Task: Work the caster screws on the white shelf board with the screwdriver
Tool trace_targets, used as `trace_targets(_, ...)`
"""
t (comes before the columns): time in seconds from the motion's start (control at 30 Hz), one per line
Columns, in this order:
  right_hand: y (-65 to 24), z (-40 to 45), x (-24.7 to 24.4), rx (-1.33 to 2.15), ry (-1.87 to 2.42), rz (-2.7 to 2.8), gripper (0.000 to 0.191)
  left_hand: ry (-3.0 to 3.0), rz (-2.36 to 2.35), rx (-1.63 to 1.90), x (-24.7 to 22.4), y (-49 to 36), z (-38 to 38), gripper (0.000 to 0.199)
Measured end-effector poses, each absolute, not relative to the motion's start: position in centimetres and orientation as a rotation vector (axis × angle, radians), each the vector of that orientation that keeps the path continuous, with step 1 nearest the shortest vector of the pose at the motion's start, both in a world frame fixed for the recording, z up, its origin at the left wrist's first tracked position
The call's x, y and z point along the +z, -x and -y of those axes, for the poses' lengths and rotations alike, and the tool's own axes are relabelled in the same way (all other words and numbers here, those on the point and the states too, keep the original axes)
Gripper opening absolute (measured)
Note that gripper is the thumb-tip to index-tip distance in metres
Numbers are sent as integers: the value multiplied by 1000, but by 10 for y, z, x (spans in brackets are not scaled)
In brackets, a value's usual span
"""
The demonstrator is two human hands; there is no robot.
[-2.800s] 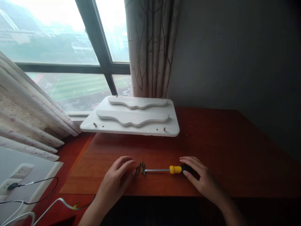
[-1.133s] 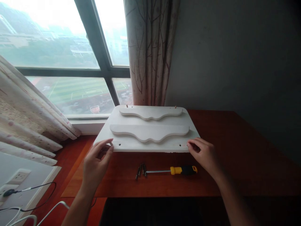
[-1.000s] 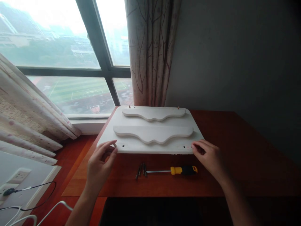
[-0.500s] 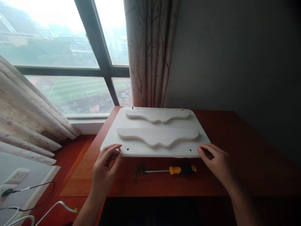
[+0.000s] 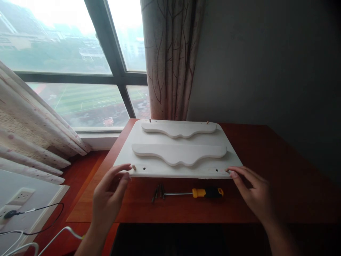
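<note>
A white wooden board (image 5: 183, 172) lies flat on the brown table, with two curved white pieces, the far piece (image 5: 178, 129) and the near piece (image 5: 178, 153), resting on it. Near its front left corner a wooden dowel (image 5: 134, 168) stands in the board. My left hand (image 5: 110, 192) is just left of that dowel, thumb and fingers apart and empty. At the front right corner my right hand (image 5: 252, 188) pinches a small wooden dowel (image 5: 227, 170), mostly covered by the fingertips. Dark holes show beside both dowels.
On the table (image 5: 266, 202), in front of the board, lie a yellow and black screwdriver (image 5: 205, 192) and several bolts (image 5: 159, 192). Two more dowels, one at left (image 5: 150, 121) and one at right (image 5: 207, 122), stand along the board's far edge. A window and curtain (image 5: 173, 64) are behind.
My left hand has let go of the front left dowel and moved left, leaving it standing. My right hand has shifted slightly right, its fingers still at the front right corner.
</note>
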State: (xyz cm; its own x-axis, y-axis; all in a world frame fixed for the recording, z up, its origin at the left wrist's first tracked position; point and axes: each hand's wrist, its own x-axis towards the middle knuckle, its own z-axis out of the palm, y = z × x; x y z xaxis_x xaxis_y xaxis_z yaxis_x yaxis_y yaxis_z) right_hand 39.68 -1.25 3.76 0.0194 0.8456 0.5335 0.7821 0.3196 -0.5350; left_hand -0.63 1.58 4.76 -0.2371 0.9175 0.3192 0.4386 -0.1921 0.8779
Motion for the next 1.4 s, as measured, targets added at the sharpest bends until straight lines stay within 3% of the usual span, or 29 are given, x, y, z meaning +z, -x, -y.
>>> trace_targets(0.13,-367,31,28,258,1294,1964,24,-1958,-1487,1275,34,-4,2,16)
trace_targets(0.5,-351,34,-9,306,1380,2125,28,-2408,-1475,684,-5,1,13,18)
trace_targets(1.4,-354,32,-27,356,1351,2099,33,-2460,-1402,682,-9,-9,7,21)
